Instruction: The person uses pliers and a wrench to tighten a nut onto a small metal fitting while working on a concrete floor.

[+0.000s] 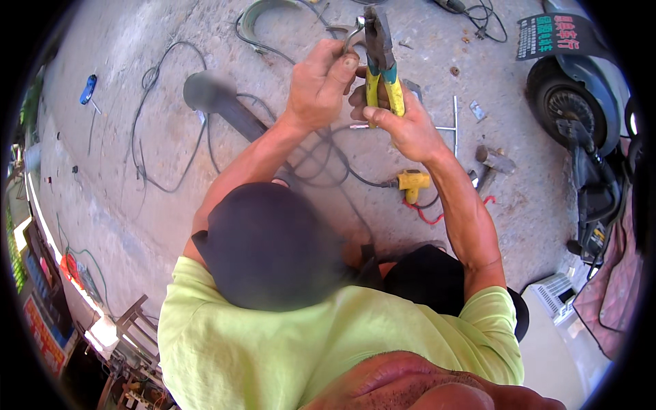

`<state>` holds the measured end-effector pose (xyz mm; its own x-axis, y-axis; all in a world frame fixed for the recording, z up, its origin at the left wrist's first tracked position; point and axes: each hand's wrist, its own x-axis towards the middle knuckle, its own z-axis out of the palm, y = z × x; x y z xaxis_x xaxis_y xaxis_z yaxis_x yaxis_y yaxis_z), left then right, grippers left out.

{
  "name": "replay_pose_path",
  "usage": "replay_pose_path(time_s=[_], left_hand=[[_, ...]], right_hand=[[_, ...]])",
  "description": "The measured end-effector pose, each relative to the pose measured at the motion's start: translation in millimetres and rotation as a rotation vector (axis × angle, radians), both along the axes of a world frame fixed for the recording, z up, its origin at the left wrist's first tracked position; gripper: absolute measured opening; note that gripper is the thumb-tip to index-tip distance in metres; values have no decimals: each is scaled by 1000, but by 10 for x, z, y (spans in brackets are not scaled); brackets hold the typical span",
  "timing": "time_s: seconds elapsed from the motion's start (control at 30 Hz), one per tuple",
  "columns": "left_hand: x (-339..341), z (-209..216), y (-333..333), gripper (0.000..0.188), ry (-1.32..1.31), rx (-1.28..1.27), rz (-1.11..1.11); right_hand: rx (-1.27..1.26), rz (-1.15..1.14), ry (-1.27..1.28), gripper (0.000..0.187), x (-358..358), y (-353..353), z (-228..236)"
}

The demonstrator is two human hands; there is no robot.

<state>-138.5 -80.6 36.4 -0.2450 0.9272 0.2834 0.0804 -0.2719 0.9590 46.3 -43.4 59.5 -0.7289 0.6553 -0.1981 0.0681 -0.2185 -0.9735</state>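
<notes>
Up at the far middle, my right hand is wrapped round the yellow-and-green handles of a pair of pliers, whose dark jaws point away from me. Close beside it, my left hand pinches a small curved shiny metal piece between thumb and fingers. That piece sits right next to the plier jaws; whether they grip it I cannot tell. Below the right hand, a T-handle wrench lies on the concrete floor.
A hammer and a yellow cable connector lie right of centre. Loose black cables and a dark tube-like object are to the left, a blue-handled tool farther out. A scooter wheel stands at right.
</notes>
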Motion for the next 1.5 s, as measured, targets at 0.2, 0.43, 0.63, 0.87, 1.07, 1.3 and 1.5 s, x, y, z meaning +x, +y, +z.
replay_pose_path(time_s=[0.2, 0.43, 0.63, 0.87, 1.07, 1.3, 1.5], left_hand=[[-75, 39, 2, 26, -70, 34, -94], [-230, 174, -63, 28, -67, -99, -248], [-275, 257, -101, 32, -191, -219, -278], [-249, 380, -214, 27, -1, -212, -182], [-321, 428, -288, 23, 163, -177, -165], [-842, 807, -158, 17, 713, -93, -495], [-1198, 1136, 3, 20, 1077, 115, -853]], right_hand=[[-97, 55, 53, 55, 36, 0, 80], [-206, 72, 31, 48, 73, 1, 166], [-259, 102, 69, 66, 69, -65, 36], [-489, 75, 215, 53, -10, -280, 105], [-664, 137, 285, 53, 12, -333, 221], [-776, 246, 255, 57, 169, -408, 302], [-734, 334, 53, 61, 299, -519, 184]])
